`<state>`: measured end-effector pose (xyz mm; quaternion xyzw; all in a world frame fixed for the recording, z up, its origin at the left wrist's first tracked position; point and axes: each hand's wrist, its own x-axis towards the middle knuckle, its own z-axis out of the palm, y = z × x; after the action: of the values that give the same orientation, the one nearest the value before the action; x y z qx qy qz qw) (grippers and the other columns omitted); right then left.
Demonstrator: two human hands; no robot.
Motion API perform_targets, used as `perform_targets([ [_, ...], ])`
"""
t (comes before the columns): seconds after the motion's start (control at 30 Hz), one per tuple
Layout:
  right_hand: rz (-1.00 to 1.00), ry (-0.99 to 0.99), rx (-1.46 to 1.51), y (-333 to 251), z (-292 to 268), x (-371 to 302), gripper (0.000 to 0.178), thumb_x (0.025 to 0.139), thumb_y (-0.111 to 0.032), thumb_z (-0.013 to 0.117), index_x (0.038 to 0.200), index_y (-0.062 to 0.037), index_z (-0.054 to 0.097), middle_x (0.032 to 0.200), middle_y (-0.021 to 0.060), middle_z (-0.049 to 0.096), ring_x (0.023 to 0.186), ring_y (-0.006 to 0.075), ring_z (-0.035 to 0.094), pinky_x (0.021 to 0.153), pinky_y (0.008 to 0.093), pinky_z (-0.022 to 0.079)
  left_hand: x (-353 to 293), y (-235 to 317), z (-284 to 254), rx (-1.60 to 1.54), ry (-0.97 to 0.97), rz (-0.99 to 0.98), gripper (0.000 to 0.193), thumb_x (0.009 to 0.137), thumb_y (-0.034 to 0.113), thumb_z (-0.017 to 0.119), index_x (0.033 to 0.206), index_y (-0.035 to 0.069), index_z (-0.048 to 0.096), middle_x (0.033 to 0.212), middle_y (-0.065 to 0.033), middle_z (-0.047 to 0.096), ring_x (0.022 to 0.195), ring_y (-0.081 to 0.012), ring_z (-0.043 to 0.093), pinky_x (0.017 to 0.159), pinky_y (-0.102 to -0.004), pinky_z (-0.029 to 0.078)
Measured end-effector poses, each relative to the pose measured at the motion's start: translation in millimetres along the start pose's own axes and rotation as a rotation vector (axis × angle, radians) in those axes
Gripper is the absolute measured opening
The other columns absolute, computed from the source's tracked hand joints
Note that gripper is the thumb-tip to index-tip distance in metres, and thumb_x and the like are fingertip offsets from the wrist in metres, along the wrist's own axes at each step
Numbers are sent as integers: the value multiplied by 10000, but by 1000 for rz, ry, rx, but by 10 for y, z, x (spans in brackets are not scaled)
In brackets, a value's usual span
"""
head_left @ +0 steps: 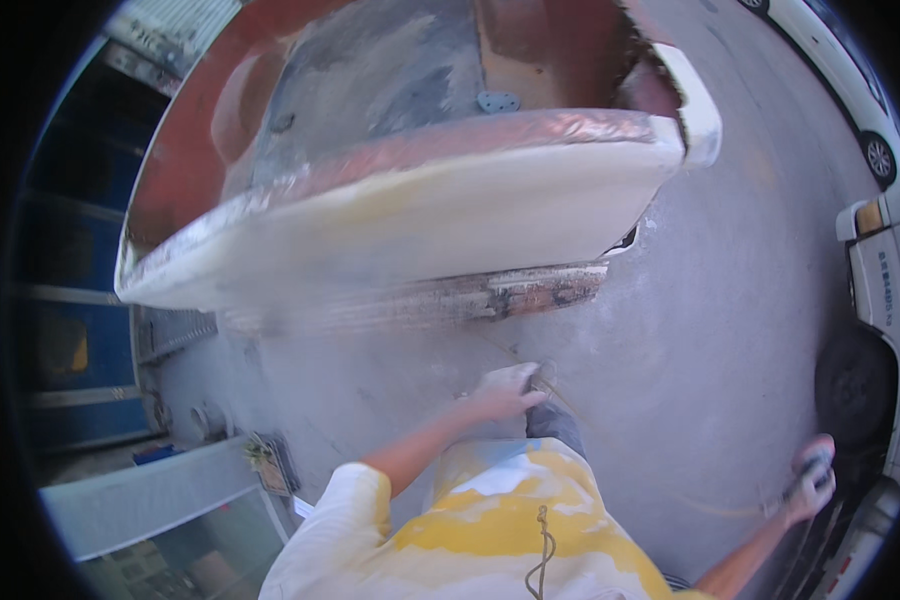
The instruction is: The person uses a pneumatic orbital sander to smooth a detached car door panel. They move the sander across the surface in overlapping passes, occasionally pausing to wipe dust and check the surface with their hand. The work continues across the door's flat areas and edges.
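Observation:
My right hand (816, 490), held out at the far right, is closed around a small handheld sander (818, 456) with a pinkish round pad. My left hand (508, 390), pale with dust, hangs in front of my body near my dark trouser leg (558, 425). Its fingers are loosely bent, partly hidden, and I see nothing in them. Beyond it stands the white rear panel (450, 205) of a pickup bed, smeared with yellowish patches and apart from both hands. Its top edge (530, 130) is worn reddish and silvery.
Below the panel runs a scuffed bumper (530, 290). A blue holed disc (498, 101) lies on the bed's grey floor. A thin hose (715, 508) trails over the concrete. White vehicles (890, 265) stand at right; a glass-fronted cabinet (170, 540) is at lower left.

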<state>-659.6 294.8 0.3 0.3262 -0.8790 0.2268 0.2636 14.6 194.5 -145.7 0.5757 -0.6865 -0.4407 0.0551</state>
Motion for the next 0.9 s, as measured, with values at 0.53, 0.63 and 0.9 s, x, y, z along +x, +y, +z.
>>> perform_targets([
  [0.53, 127, -165, 129, 473, -1752, -561, 338, 986, -315, 639, 1124, -16, 715, 1056, 135, 699, 960, 237, 664, 868, 348, 525, -1289, -1356, 2220, 285, -712, -4, 765, 873, 749, 495, 1163, 82, 733, 1145, -176, 715, 1081, -345, 678, 928, -476, 524],
  [0.63, 67, -224, 205, 464, -1433, -583, 333, 988, -310, 635, 1122, -16, 714, 1042, 129, 695, 944, 230, 661, 853, 345, 525, -1561, -1839, 2163, 373, 151, -503, 904, 797, 526, 694, 1428, -59, 420, 1310, -209, 575, 1169, -356, 592, 989, -500, 476],
  [0.9, -87, -318, 402, 894, -1045, -190, 320, 994, -297, 625, 1119, -16, 711, 1003, 112, 684, 902, 212, 652, 813, 336, 524, -302, -205, 1933, 414, 738, 66, 1145, 752, 456, 814, 1598, 11, 185, 1649, -205, 224, 1533, -379, 197, 1243, -505, 194],
])
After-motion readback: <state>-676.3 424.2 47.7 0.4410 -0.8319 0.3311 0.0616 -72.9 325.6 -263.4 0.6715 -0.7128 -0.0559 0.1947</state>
